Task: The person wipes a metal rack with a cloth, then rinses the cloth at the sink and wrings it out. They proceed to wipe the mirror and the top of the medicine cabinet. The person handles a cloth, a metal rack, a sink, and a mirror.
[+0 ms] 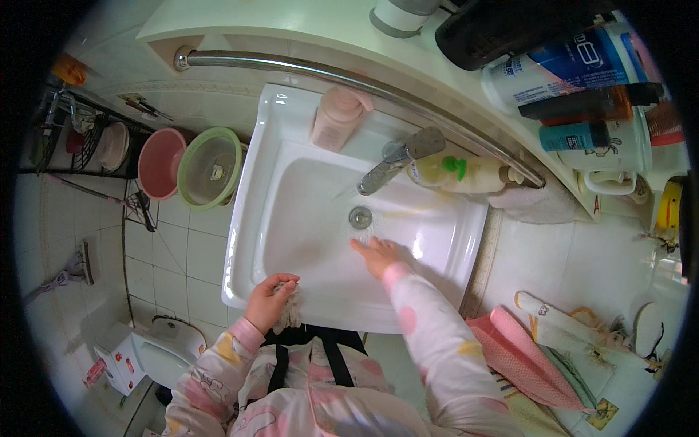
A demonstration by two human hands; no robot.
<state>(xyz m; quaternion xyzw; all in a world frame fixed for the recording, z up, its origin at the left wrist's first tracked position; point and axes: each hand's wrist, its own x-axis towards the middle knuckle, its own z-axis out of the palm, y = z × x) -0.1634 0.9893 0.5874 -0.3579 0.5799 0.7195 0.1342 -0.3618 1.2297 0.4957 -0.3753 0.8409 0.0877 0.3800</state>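
My left hand (271, 303) grips a crumpled greyish cloth (290, 314) at the near left rim of a white ceramic sink (306, 235). Inside the basin, my right hand (377, 255) is empty, its fingers spread just below the metal drain (360, 217). A chrome faucet (389, 168) points over the basin, and water appears to be splashing near the drain and my fingertips. On the sink's back ledge stands a pink pump bottle (339, 119). A yellowish bottle with a green mark (475, 173) is right of the faucet.
A metal rail (327, 71) runs under a white shelf (338, 24) crowded with bottles and a mug (606, 147). Pink (162, 164) and green basins (210, 169) sit left of the sink. Towels (529, 355) hang at right; a toilet (164, 358) is at lower left.
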